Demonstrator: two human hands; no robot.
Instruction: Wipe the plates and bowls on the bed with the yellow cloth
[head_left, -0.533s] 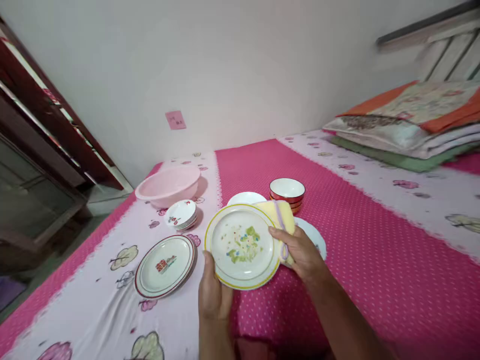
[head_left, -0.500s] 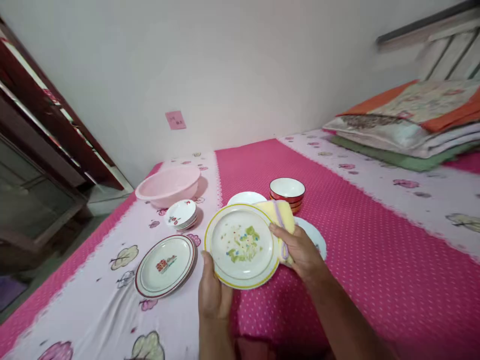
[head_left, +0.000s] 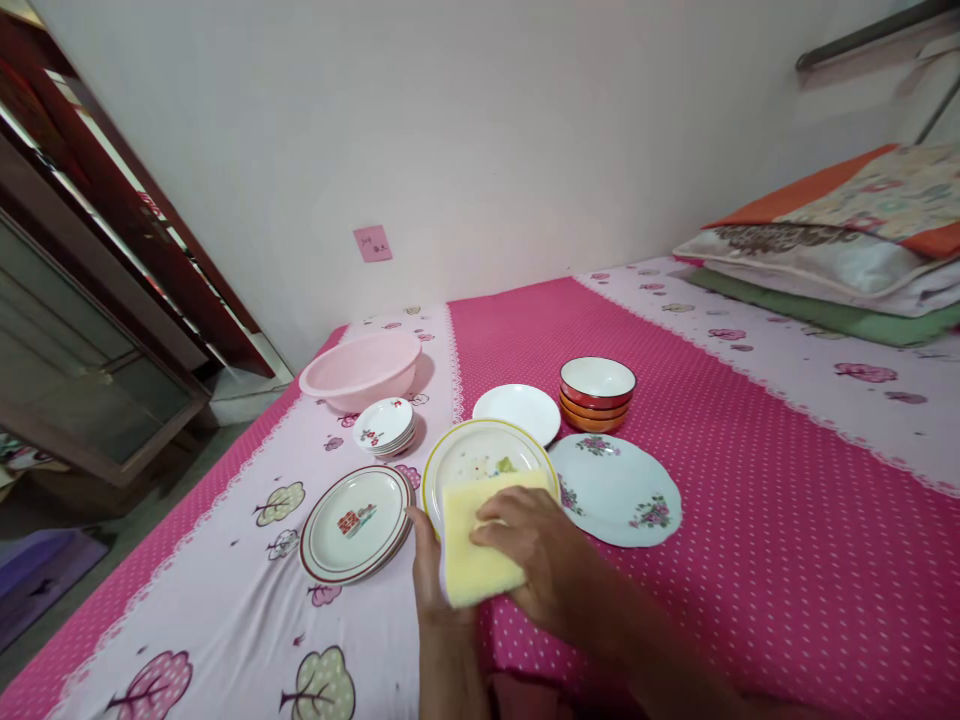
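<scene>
A yellow-rimmed plate (head_left: 459, 447) with a green floral print is tilted up in front of me, above the pink bedspread. My left hand (head_left: 437, 578) grips its lower left edge, thumb on the front and the other fingers mostly hidden behind. Over the lower face of the plate lies a folded yellow cloth (head_left: 480, 575), covering much of the print. My right hand (head_left: 529, 545) holds this cloth against the plate, fingers bent on top of it. To the left sits a stack of red-rimmed plates (head_left: 358, 525). A large scalloped plate (head_left: 616, 490) with purple flowers lies to the right.
Behind are a white plate (head_left: 517, 412) and stacked orange enamel bowls (head_left: 598, 392). A stack of small floral dishes (head_left: 385, 427) stands by a pink basin (head_left: 364, 370). Pillows (head_left: 832, 250) are piled far right, against the wall (head_left: 525, 150).
My right hand has moved from the plate's right edge onto its face, bringing the cloth over the lower print. The scalloped plate is now more fully visible. The view has shifted slightly.
</scene>
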